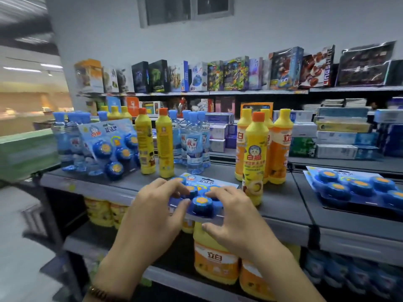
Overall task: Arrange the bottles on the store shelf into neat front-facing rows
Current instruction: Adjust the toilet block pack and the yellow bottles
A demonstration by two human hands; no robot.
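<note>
Fingers (174, 188) of both hands grasp a blue blister pack (202, 197) beside a yellow bottle (254, 158).

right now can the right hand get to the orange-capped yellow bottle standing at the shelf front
Probably yes. The right hand is gripping the blue blister pack together with the left hand, so it would have to let go first. The orange-capped yellow bottle stands just beyond it, with nothing between.

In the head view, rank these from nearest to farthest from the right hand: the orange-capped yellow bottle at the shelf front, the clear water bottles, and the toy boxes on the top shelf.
1. Orange-capped yellow bottle: just beyond the right hand, at the shelf front.
2. Water bottles: farther back, centre of the shelf.
3. Toy boxes: top shelf against the wall.
</note>
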